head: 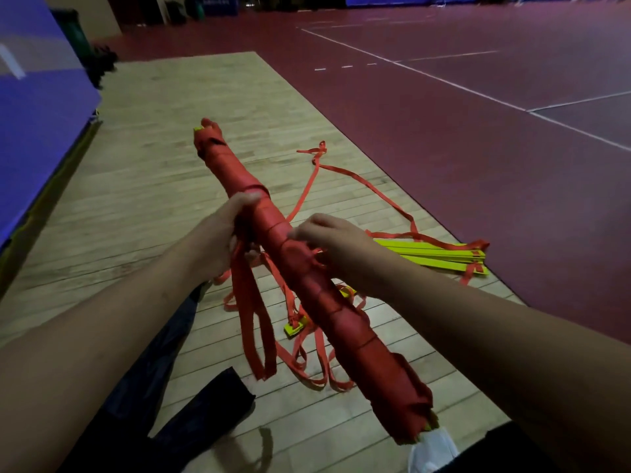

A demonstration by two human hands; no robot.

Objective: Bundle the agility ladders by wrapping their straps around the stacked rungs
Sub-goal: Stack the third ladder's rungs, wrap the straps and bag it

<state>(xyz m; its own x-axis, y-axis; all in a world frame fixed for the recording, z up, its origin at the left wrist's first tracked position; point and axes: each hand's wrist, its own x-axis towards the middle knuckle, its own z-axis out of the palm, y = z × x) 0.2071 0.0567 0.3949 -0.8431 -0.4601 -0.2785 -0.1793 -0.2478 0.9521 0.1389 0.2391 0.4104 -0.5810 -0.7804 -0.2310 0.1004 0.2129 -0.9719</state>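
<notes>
bundle (339, 319): strap-wrapped rungs held mid-air, slanting far-left to near-right | left hand (228, 233): fingers curled round bundle | right hand (329, 237): fingertips pinching strap at bundle's middle | loose straps (252, 319): hanging below | yellow rungs (426, 252): on floor (153, 182), right

Rungs in the bundle (317, 285) are mostly under red strap; only yellow tips show at both ends. Left hand (222, 233): fingers go behind the bundle, unseen. Right hand (327, 240): fingertips tucked under, grip unclear. Right forearm covers pt. of the floor stack (433, 254). White item (432, 445) at btm edge: cannot tell what.
</notes>
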